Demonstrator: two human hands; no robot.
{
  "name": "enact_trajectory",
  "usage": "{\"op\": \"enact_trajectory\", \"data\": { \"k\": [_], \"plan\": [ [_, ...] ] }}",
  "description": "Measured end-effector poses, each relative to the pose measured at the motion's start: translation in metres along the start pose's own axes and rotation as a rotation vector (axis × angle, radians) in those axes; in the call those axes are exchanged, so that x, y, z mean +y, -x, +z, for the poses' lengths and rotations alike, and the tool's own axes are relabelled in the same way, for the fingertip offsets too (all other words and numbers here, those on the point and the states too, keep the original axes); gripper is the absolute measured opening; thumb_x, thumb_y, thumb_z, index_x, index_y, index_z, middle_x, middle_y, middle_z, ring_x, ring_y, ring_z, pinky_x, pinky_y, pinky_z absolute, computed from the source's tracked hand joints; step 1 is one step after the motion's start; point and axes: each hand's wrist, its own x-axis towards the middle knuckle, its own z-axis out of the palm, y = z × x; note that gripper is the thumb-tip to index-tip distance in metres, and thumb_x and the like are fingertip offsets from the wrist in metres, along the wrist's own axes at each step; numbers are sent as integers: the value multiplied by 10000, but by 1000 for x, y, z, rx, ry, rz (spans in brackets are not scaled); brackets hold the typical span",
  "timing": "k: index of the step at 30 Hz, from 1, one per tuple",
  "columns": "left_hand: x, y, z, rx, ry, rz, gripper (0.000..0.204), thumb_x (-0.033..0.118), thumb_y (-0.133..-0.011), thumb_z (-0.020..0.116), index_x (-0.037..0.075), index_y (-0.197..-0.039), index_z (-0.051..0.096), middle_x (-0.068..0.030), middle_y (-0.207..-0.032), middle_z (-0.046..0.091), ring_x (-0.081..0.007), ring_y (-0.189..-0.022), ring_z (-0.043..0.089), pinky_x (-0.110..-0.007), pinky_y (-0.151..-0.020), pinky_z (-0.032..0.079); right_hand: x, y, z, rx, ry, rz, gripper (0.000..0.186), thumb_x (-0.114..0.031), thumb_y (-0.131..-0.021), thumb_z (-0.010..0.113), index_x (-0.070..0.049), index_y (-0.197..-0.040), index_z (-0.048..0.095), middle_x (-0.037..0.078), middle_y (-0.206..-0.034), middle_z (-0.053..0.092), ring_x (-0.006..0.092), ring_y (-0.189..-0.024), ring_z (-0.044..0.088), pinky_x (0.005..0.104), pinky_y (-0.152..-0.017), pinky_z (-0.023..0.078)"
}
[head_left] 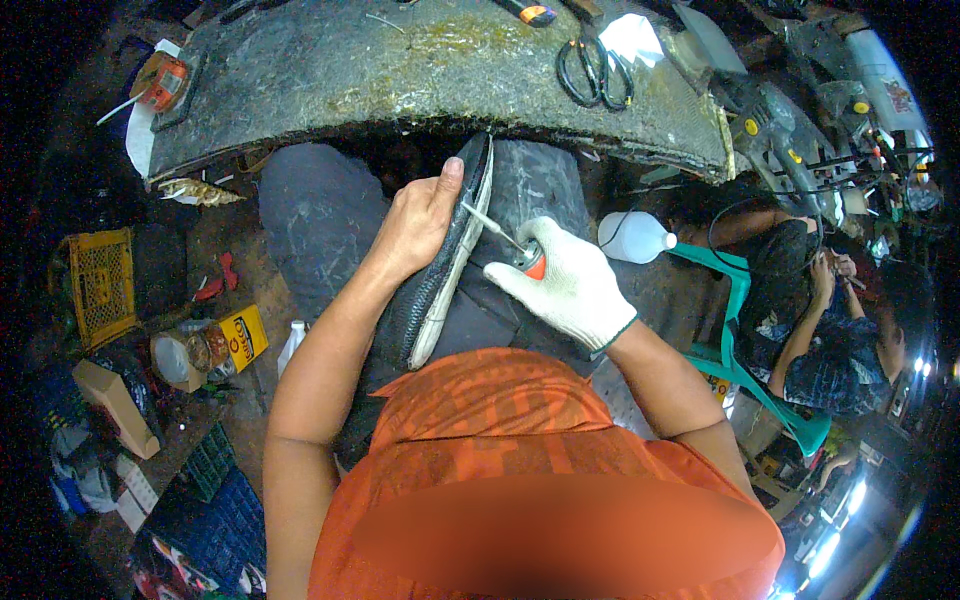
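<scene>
A dark textured shoe (pixel 441 275) with a pale sole edge (pixel 455 275) stands tilted over my lap, its sole side turned right. My bare left hand (pixel 421 217) grips it from the left, thumb pointing up near its far end. On my right hand (pixel 568 284) is a white knitted glove with a green cuff. Its fingers close round an awl-like tool (pixel 536 266) with an orange and dark handle. The tool's thin pale shaft (pixel 492 223) reaches to the sole's edge. I cannot make out whether the tip enters the sole.
Ahead is a worn workbench (pixel 400 75) holding black-handled scissors (pixel 595 75) and, at its left, an orange tin (pixel 163 83). A white jug (pixel 634 238) and a green plastic chair (pixel 735 365) stand right. Another person (pixel 840 350) works beyond. A yellow crate (pixel 100 287) is left.
</scene>
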Motion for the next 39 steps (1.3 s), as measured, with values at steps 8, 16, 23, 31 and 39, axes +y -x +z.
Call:
{"op": "enact_trajectory", "data": {
  "k": [8, 16, 23, 31, 39],
  "plan": [
    [4, 1, -2, -12, -28, -19, 923, 741, -1117, 328, -83, -807, 604, -307, -762, 618, -445, -743, 617, -545, -792, 504, 2, -1, -2, -36, -57, 52, 558, -496, -884, 885, -53, -1146, 671, 170, -921, 728, 370, -862, 744, 439, -780, 590],
    [9, -2, -6, -25, -14, -74, 850, 709, -1100, 455, -65, -855, 709, -302, -805, 693, -440, -801, 719, -520, -812, 545, 11, -3, -11, -17, -32, 69, 560, -454, -888, 901, -47, -1189, 661, 135, -905, 738, 285, -846, 752, 404, -775, 590],
    [20, -5, 2, -49, -51, -67, 802, 681, -1095, 509, -50, -852, 733, -258, -756, 726, -383, -775, 768, -504, -779, 568, 20, 9, -17, 6, -44, 78, 559, -492, -886, 885, -62, -1157, 653, 142, -910, 741, 318, -847, 750, 421, -773, 595],
    [22, -7, 2, -33, -68, -53, 789, 681, -1063, 577, -52, -825, 749, -244, -717, 725, -356, -727, 765, -481, -751, 578, 20, -2, -13, -44, -19, 86, 580, -595, -898, 823, -78, -1103, 661, 179, -937, 746, 408, -889, 760, 468, -777, 606],
    [13, -12, 9, -33, -27, -73, 803, 708, -1014, 630, -61, -819, 754, -275, -753, 732, -399, -735, 760, -497, -768, 578, 18, 1, -15, -40, 22, 83, 584, -610, -901, 810, -80, -1092, 658, 179, -934, 749, 420, -886, 758, 483, -773, 606]
  ]
}}
